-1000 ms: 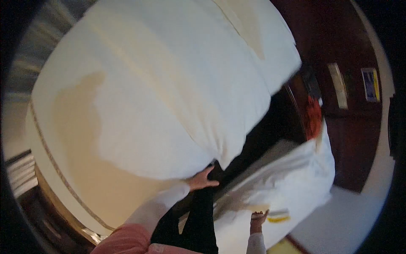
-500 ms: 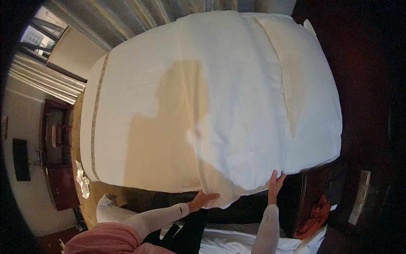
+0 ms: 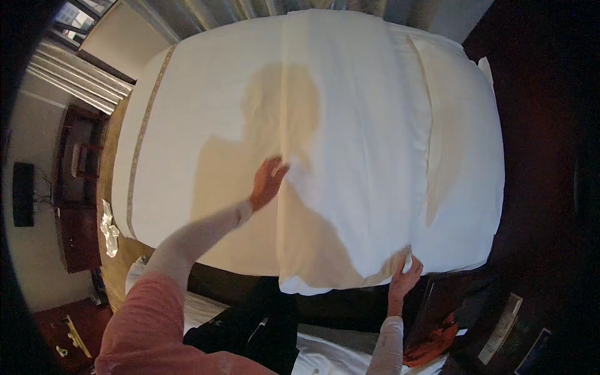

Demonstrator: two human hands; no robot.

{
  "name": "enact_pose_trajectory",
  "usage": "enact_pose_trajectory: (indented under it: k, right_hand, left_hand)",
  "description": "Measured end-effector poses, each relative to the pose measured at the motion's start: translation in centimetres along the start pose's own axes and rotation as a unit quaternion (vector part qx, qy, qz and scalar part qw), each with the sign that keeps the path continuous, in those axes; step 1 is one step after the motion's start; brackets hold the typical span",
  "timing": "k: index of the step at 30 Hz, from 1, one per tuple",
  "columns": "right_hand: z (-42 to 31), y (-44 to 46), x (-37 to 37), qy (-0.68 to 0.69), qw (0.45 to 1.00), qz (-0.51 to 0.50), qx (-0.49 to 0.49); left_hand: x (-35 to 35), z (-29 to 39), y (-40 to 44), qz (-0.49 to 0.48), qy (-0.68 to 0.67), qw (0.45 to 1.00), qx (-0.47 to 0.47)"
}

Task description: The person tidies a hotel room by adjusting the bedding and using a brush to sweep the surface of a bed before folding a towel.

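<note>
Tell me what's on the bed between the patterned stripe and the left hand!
Only white bedding, partly in shadow, lies between the stripe and the left hand; the head view shows it bare.

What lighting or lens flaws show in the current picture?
Head view: wide-angle distortion bows the white bedding, with black corners; a shadow, head-and-shoulders shaped, falls across it; the left hand looks slightly blurred; the dark panelling loses detail.
</note>
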State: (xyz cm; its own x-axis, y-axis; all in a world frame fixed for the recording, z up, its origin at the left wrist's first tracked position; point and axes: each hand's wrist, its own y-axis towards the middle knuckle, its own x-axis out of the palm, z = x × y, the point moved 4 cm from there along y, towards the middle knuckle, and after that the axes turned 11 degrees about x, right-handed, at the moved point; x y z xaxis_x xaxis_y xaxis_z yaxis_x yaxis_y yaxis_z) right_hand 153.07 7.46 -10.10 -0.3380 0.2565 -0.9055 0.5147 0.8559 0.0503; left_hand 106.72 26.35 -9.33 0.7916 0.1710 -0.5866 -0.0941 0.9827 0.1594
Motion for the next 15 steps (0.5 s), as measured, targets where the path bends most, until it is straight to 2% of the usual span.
enact_pose_trajectory:
  k: [1, 3, 4, 6, 7, 8, 10, 12, 13, 15]
  right_hand:
    - [-4.3, 1.8, -0.4, -0.003, 0.999, 0.006, -0.041]
    - [-11.2, 5.4, 0.9, 0.016, 0.989, -0.042, -0.144]
    - [-13.5, 7.5, 2.4, -0.002, 0.986, -0.056, -0.155]
    - [-18.3, 11.8, 5.4, -0.036, 0.980, -0.083, -0.178]
    - [-19.8, 14.0, 7.4, -0.041, 0.980, -0.081, -0.175]
    - [-20.5, 15.4, 8.9, -0.047, 0.981, -0.081, -0.171]
    - [-19.8, 17.1, 12.6, -0.092, 0.987, -0.085, -0.105]
    - [-20.0, 18.1, 14.2, -0.116, 0.988, -0.087, -0.052]
    - [-20.4, 18.4, 14.1, -0.121, 0.988, -0.086, -0.033]
    - [-20.2, 20.1, 13.4, -0.105, 0.991, -0.075, 0.018]
  left_hand:
    - [1.3, 0.5, 4.3, 0.011, 0.058, 0.997, 0.046]
    - [4.3, 0.2, 11.9, -0.003, 0.082, 0.995, 0.057]
    - [5.8, 0.1, 15.2, 0.005, 0.082, 0.995, 0.058]
    - [8.7, -1.8, 20.1, -0.080, 0.130, 0.988, -0.001]
    - [9.5, -2.1, 21.7, -0.123, 0.153, 0.980, -0.030]
    - [10.2, -2.1, 22.4, -0.125, 0.196, 0.972, -0.033]
    - [10.5, -2.0, 23.2, -0.134, 0.284, 0.949, -0.042]
    - [9.4, -2.5, 24.9, -0.029, 0.313, 0.949, -0.005]
    - [9.1, -2.7, 25.7, 0.023, 0.323, 0.946, 0.016]
    - [9.0, -3.2, 28.8, -0.026, 0.239, 0.969, -0.063]
